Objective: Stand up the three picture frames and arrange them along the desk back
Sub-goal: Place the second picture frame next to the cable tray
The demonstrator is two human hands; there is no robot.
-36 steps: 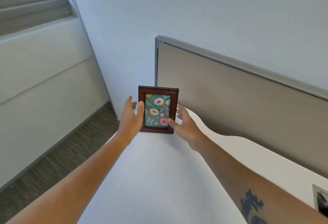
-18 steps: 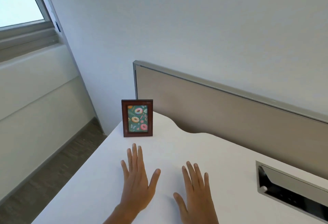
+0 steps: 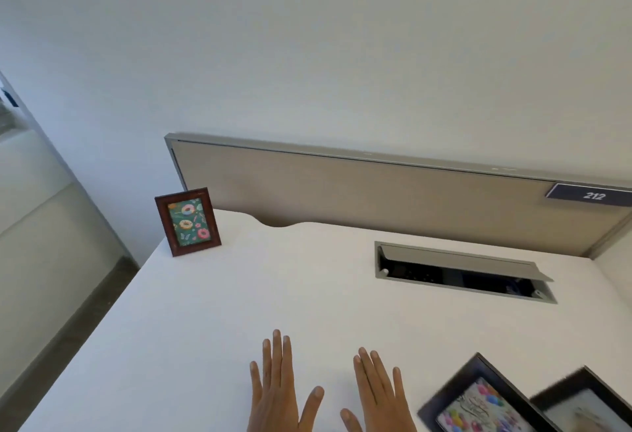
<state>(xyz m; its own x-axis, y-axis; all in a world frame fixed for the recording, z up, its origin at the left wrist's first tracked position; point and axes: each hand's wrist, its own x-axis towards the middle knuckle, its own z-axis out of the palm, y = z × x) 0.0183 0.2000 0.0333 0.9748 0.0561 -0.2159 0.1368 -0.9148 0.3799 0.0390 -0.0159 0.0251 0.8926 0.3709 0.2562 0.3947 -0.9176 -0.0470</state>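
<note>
A brown wooden frame with a doughnut picture stands upright at the back left corner of the white desk. Two black frames lie flat at the near right: one with a balloon picture, and one partly cut off by the image edge. My left hand and my right hand are over the desk's near middle, fingers straight and spread, holding nothing. Both hands are far from the brown frame, and the right hand is just left of the balloon frame.
A beige partition panel with a grey rim runs along the desk back, with a "212" label at its right. An open grey cable hatch sits in the desk at right. The floor drops off past the left edge.
My hands let go of the brown frame, left it standing at the back left corner, and drew back to the near middle. The view swung right, bringing the two black frames into sight.
</note>
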